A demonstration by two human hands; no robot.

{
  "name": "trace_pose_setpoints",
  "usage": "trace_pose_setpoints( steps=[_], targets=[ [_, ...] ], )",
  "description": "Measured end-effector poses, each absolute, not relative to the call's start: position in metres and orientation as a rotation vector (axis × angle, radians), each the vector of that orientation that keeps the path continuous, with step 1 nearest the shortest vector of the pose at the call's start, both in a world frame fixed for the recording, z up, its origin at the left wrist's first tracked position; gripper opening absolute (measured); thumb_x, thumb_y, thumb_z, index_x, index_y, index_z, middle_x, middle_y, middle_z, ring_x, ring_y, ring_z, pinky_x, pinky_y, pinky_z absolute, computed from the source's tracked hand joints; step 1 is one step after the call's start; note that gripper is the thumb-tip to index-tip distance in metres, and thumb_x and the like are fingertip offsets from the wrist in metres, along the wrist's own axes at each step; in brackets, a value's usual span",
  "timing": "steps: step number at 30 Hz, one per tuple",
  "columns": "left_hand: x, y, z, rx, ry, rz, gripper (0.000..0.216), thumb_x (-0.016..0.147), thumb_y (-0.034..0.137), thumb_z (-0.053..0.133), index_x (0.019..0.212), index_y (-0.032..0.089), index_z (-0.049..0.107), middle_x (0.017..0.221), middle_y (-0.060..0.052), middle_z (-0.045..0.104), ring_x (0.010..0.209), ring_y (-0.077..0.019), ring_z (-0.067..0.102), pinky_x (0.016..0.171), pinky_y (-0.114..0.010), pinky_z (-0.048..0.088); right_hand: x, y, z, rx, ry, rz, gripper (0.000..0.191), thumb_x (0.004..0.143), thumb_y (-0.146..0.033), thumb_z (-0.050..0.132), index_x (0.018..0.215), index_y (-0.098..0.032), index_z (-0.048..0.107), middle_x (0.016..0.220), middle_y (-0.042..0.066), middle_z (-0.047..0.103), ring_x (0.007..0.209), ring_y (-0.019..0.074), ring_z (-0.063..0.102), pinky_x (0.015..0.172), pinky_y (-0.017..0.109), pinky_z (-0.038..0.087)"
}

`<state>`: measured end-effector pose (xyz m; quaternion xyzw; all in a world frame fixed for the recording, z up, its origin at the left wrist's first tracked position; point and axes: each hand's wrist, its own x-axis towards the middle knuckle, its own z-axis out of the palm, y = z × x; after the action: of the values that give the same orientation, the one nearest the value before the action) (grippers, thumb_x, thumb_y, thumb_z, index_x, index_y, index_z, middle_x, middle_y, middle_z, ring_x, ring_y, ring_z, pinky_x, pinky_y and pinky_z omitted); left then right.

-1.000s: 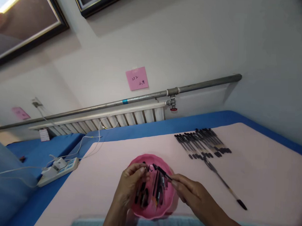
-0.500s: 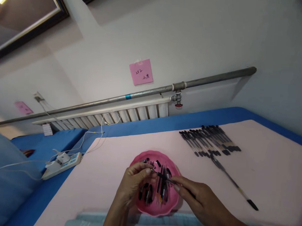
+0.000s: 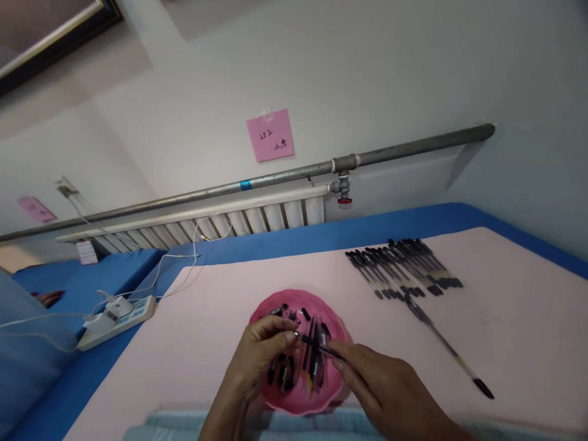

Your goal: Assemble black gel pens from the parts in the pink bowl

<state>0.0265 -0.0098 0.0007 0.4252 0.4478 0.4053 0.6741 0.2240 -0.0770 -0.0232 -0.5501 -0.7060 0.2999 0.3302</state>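
A pink bowl (image 3: 270,310) sits on the pink cloth near me, filled with several black pen parts (image 3: 311,367). My left hand (image 3: 258,362) hovers over the bowl's left side, fingers pinched on a small pen piece at its fingertips. My right hand (image 3: 379,390) comes in from the right, pinching a thin black pen barrel (image 3: 318,344) whose tip meets the left fingers. Both hands are closed on these parts above the bowl.
A row of several assembled black pens (image 3: 403,267) lies at the far right, with one long pen (image 3: 447,347) lying apart. A white power strip (image 3: 117,313) with cables rests on the blue cover at left. A radiator (image 3: 201,226) and pipe run along the wall.
The view shifted slightly. My hands drew closer together over the bowl, bringing the pen barrel's tip against the left fingers.
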Motion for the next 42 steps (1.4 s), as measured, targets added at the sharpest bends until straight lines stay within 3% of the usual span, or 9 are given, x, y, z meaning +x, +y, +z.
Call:
trace_pose_setpoints(
  steps=[2,5,11,17,24,34,37,39,42],
  targets=[
    [0.027,-0.010,0.001,0.938,1.014,0.942,0.024,0.055,0.023,0.081,0.075,0.015,0.071,0.066,-0.004,0.069,0.055,-0.0136,0.062,0.060,-0.025,0.047,0.222,-0.078,-0.024,-1.452,-1.776,0.876,0.032,0.089,-0.040,0.043,0.113,-0.030,0.062,0.105,0.004,0.070,0.091,0.0241,0.064,0.081,0.036,0.046],
    [0.026,-0.010,0.002,0.960,1.005,0.948,0.023,0.055,0.020,0.081,0.075,0.015,0.071,0.067,-0.002,0.068,0.057,-0.0123,0.062,0.060,-0.024,0.046,0.219,-0.077,-0.021,-1.456,-1.665,1.064,0.030,0.088,-0.043,0.043,0.097,-0.027,0.067,0.082,0.003,0.070,0.074,0.0212,0.062,0.070,0.032,0.046],
    [0.024,-0.011,0.001,1.052,0.955,0.913,0.016,0.058,0.014,0.077,0.072,0.015,0.070,0.067,-0.001,0.066,0.060,-0.0092,0.057,0.058,-0.019,0.043,0.215,-0.075,-0.015,-1.392,-1.438,1.465,0.028,0.086,-0.035,0.044,0.085,-0.018,0.066,0.050,-0.004,0.045,0.046,0.0099,0.040,0.047,0.022,0.030],
    [0.029,-0.013,0.008,0.880,0.847,0.971,0.036,0.063,0.013,0.073,0.099,0.017,0.066,0.091,-0.008,0.069,0.082,-0.0192,0.064,0.069,-0.029,0.051,0.208,-0.078,-0.017,-1.319,-1.314,1.475,0.031,0.086,-0.038,0.043,0.094,-0.018,0.065,0.052,-0.006,0.039,0.047,0.0099,0.034,0.047,0.022,0.028],
    [0.037,-0.016,0.005,0.777,0.858,0.990,0.017,0.065,0.023,0.076,0.076,0.012,0.068,0.062,-0.003,0.066,0.058,-0.0127,0.062,0.058,-0.023,0.051,0.207,-0.078,-0.016,-1.376,-1.324,1.374,0.037,0.085,-0.043,0.043,0.103,-0.019,0.065,0.056,-0.004,0.044,0.052,0.0124,0.040,0.049,0.023,0.033],
    [0.052,-0.021,-0.005,0.727,0.900,1.126,0.019,0.062,0.022,0.078,0.075,0.012,0.070,0.063,-0.002,0.067,0.055,-0.0116,0.062,0.057,-0.021,0.049,0.206,-0.081,-0.007,-1.439,-1.377,1.150,0.040,0.081,-0.049,0.045,0.098,-0.021,0.068,0.075,0.005,0.064,0.075,0.0204,0.057,0.072,0.028,0.045],
    [0.054,-0.023,-0.004,0.712,0.843,1.126,0.016,0.065,0.021,0.077,0.077,0.013,0.070,0.068,-0.002,0.067,0.056,-0.0103,0.061,0.059,-0.021,0.049,0.203,-0.080,-0.012,-1.406,-1.221,1.330,0.041,0.078,-0.052,0.047,0.099,-0.021,0.066,0.058,0.000,0.054,0.052,0.0139,0.050,0.051,0.023,0.040],
    [0.055,-0.024,-0.001,0.708,0.791,1.124,0.016,0.066,0.021,0.076,0.078,0.012,0.070,0.071,-0.003,0.067,0.060,-0.0103,0.061,0.061,-0.021,0.049,0.201,-0.078,-0.015,-1.389,-1.060,1.597,0.046,0.079,-0.054,0.044,0.106,-0.021,0.062,0.048,-0.006,0.042,0.035,0.0083,0.031,0.036,0.020,0.024],
    [0.058,-0.026,0.003,0.693,0.702,1.119,0.018,0.068,0.021,0.074,0.084,0.012,0.070,0.080,-0.006,0.069,0.071,-0.0136,0.063,0.068,-0.024,0.050,0.200,-0.077,-0.016,-1.368,-0.977,1.748,0.046,0.080,-0.053,0.044,0.109,-0.021,0.059,0.046,-0.008,0.038,0.033,0.0054,0.020,0.035,0.019,0.015]
  ],
)
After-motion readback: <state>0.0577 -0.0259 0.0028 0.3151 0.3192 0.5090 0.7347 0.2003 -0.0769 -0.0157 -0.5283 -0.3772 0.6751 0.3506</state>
